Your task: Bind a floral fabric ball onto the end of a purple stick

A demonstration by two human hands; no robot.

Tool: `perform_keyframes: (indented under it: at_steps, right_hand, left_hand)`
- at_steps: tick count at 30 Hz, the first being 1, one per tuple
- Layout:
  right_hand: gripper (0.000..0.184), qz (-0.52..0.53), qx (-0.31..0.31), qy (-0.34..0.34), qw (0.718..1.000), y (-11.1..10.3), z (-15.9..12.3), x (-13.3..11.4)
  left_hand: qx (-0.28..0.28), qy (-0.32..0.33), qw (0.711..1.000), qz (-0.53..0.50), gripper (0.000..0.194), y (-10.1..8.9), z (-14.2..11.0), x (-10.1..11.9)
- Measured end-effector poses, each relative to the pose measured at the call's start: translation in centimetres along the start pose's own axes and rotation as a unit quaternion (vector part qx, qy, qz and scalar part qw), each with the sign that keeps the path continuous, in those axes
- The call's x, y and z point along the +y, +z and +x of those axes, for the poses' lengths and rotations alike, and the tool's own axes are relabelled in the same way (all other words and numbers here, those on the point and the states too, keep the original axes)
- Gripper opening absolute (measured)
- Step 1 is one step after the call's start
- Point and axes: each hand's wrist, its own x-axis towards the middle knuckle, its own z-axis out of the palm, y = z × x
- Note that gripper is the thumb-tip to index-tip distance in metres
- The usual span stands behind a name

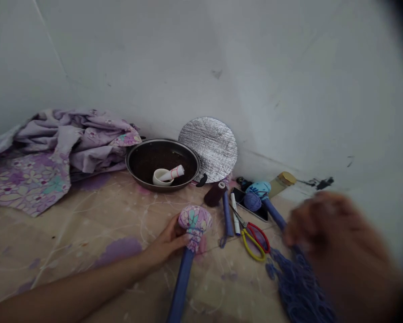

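My left hand (174,237) is wrapped round the neck of a padded stick head (195,220) covered in purple floral cloth. Blue thread (194,232) winds round the cloth's neck, and a blue-wrapped handle (181,287) runs down towards me. At the right, close to the camera, my right hand (336,242) is raised with its fingers curled together; blur hides anything in them. Below it lies a loose tangle of blue yarn (299,287). Scissors (255,242) with red and yellow handles rest between the two hands, beside a white marker (235,214).
A dark pan (141,181) holds a small white cup (159,176) with a rolled paper. Behind stands a silver disc (210,148). Crumpled floral cloth (83,143) lies left. A dark thread spool (213,195), phone (260,212), blue-headed stick (273,211) and gold-lidded jar (282,184) sit near the wall.
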Motion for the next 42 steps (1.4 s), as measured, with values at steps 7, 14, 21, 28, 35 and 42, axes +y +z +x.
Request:
perform_keyframes:
  at_steps: [7,14,21,28,35,42]
  right_hand:
    - [0.019,0.156,-0.097,0.219,0.958,7.2,-3.4,9.5]
    - [0.032,0.243,-0.127,0.334,0.902,9.3,-6.4,12.3]
    - [0.042,0.298,-0.221,0.386,0.845,9.2,-7.2,12.5]
    - [0.041,0.107,-0.254,0.309,0.910,9.7,-7.7,12.3]
    - [0.034,0.162,-0.253,0.346,0.889,10.1,-8.0,12.1]
    - [0.038,0.299,-0.175,0.401,0.848,11.0,-8.4,12.2]
  left_hand:
    - [0.040,0.005,0.999,-0.029,0.060,0.7,-0.5,0.8]
    - [0.063,0.062,0.996,0.007,0.078,0.7,-0.2,2.0]
    - [0.099,-0.105,0.989,-0.022,0.029,2.7,-1.8,4.9]
    - [0.103,-0.078,0.991,-0.036,0.036,1.9,-2.6,4.1]
    - [0.091,-0.083,0.991,-0.047,0.041,1.3,-2.4,3.9]
    - [0.046,-0.090,0.994,-0.053,0.042,0.6,-2.2,3.0]
